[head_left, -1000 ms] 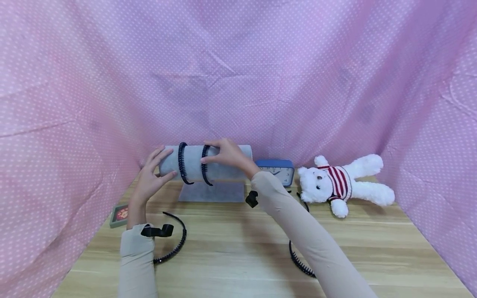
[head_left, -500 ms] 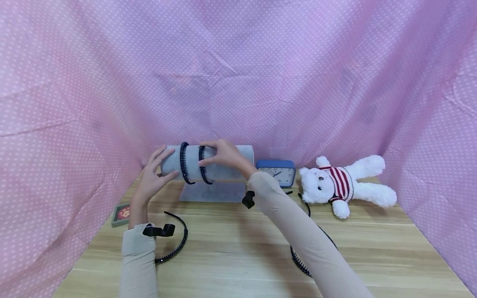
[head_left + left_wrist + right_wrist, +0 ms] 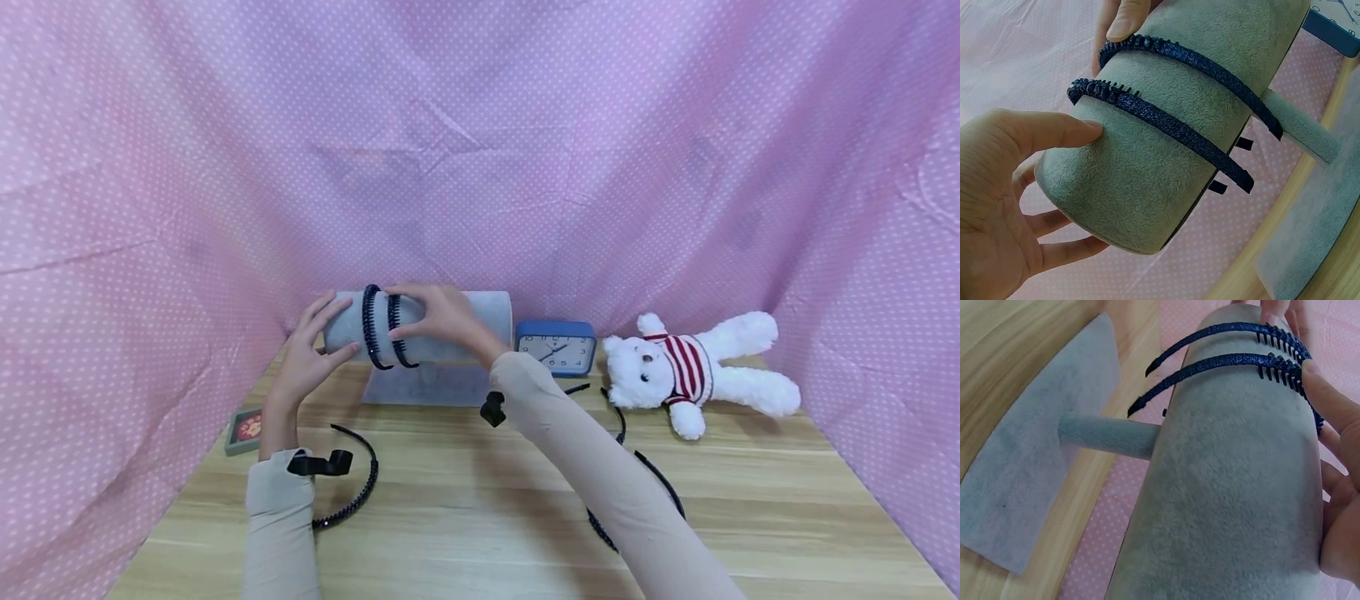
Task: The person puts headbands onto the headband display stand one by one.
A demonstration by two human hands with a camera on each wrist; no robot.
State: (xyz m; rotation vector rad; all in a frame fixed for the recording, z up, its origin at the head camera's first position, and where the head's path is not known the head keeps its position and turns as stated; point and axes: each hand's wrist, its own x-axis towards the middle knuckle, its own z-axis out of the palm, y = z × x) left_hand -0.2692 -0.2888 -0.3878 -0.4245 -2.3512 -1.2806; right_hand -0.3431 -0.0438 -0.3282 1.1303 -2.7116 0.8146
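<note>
A glossy, blue-black toothed headband (image 3: 1210, 67), fitted partly around a horizontal grey plush cylinder (image 3: 491, 313) left of the frame's centre, has been slid leftwards; it now lies just beside, but apart from, a matching toothed headband (image 3: 1172, 129). The spacing is judged to be under adjustment. The slid band is pinched by the half-closed right hand (image 3: 444, 315); by the left hand (image 3: 303, 354), fingers spread and bent, the cylinder's left end is held. No container can be made out; both bands are borne by the cylinder.
</note>
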